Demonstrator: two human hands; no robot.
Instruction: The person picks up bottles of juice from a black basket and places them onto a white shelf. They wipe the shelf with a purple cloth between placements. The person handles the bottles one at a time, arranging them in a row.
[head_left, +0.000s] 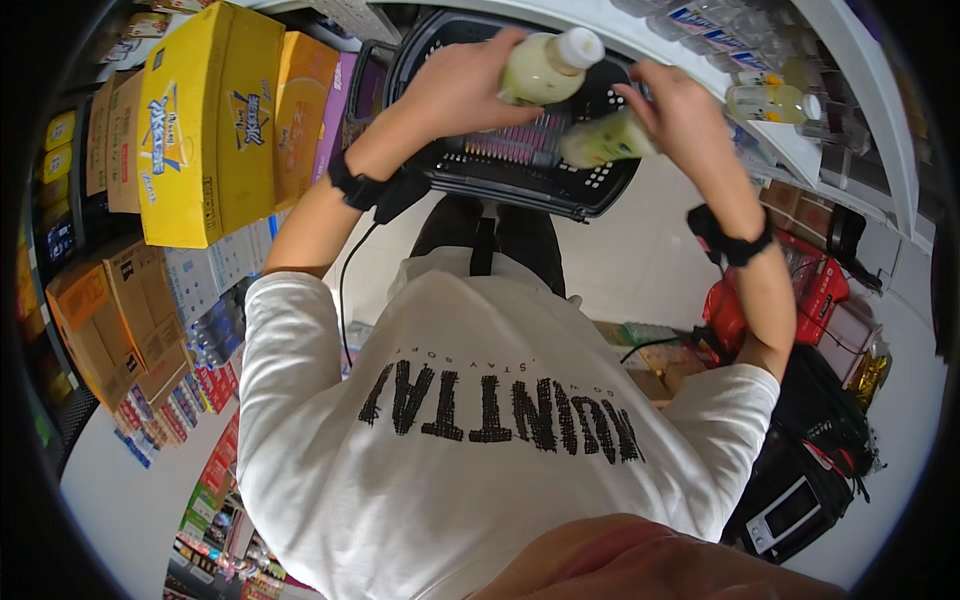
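My left hand (478, 85) is closed round a plastic bottle (540, 72) of pale green drink with a white cap. It holds the bottle tilted, cap toward the upper right, above a black plastic shopping basket (480, 182). My right hand (685, 110) grips a second pale green bottle (608, 141) over the basket's right side. That bottle lies slanted and is a little blurred, and its cap end is hidden by the hand. Pinkish-purple packs (515, 140) show in the basket beneath the bottles.
At the upper right, a white shelf (800, 155) carries clear bottles and a yellowish bottle (765, 103) lying on its side. Yellow (215, 120) and orange (300, 110) cartons stand left of the basket. Red bags (800, 280) and a black bag (825, 420) sit at right.
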